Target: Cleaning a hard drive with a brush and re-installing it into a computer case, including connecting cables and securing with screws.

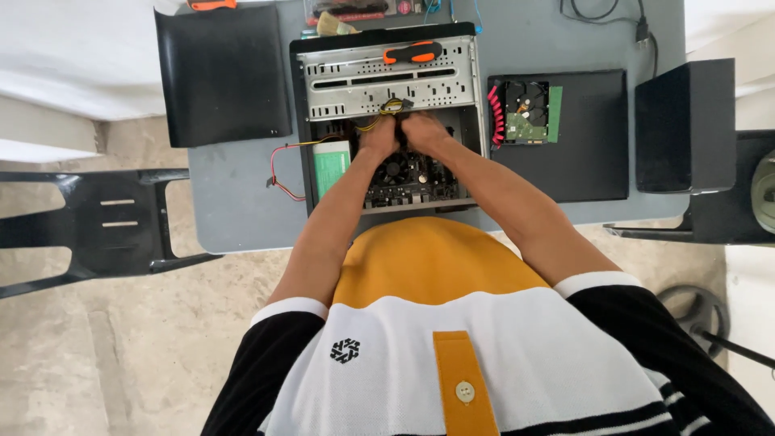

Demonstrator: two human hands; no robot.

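Fingers of both hands are curled tight and bunched together inside the open computer case [387, 121], closed around a yellow and black cable connector [393, 106] at the edge of the drive cage. The left hand [379, 137] grips it from the left, the right hand [425, 131] from the right, knuckles nearly touching; how much of the connector each one pinches is hidden. The case lies on its side on the grey counter [234, 202], its long axis running away from the person, the open face turned up and the circuit board [408, 184] at the near end.

From the left: a black chair [97, 218] stands off the counter, a black side panel [222, 73] lies flat, and red and yellow wires [282, 165] loop out of the case. An orange and black screwdriver [412, 52] lies across the drive cage, pointing left-right. Right of the case, a hard drive [529, 111] rests board-up on a second black panel [593, 145], then a black speaker-like box [684, 121].
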